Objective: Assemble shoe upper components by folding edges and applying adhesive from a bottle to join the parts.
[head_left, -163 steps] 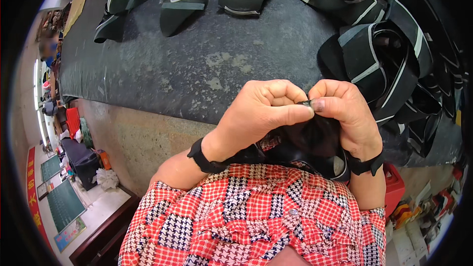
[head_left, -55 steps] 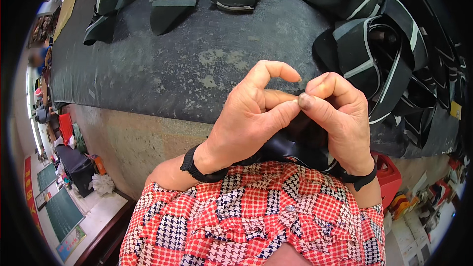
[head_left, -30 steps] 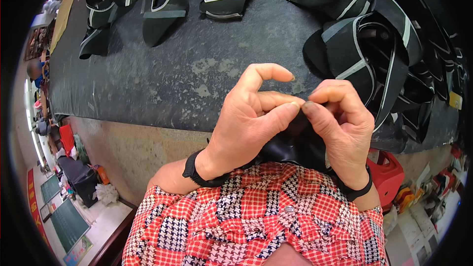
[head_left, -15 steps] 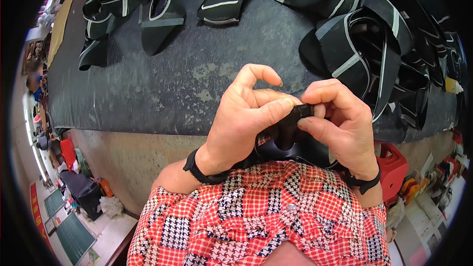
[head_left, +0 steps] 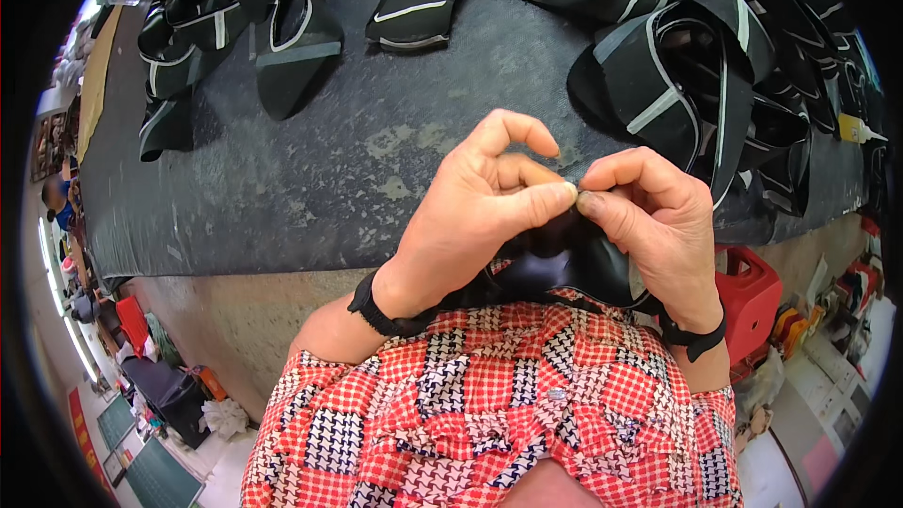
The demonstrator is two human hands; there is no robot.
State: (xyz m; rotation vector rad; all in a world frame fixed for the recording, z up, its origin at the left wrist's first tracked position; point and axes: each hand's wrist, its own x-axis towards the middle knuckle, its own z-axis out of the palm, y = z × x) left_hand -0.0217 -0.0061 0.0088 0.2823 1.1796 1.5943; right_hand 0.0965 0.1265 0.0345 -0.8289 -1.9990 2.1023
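A glossy black leather piece (head_left: 560, 271) hangs in front of my chest at the near side of the table. Its upper edge runs up between my two hands. My left hand (head_left: 461, 226) pinches that edge between thumb and index finger, with another finger curled above. Close against it, the thumb and bent index finger of my right hand (head_left: 658, 216) also pinch the edge. The fingertips of both hands nearly touch. They cover the gripped part of the leather, and its lower end is partly hidden by my hands and the checked shirt.
The worn dark tabletop (head_left: 376, 169) stretches ahead. Black pieces with white strips (head_left: 658, 113) heap at the right, and more similar pieces (head_left: 299, 66) lie at the far left. A small bottle (head_left: 854, 129) sits at the right edge. Below stands a red plastic stool (head_left: 748, 306).
My right fingers have shifted in against the left fingertips, and the leather edge that stood up between them is now mostly covered. The view has tilted slightly.
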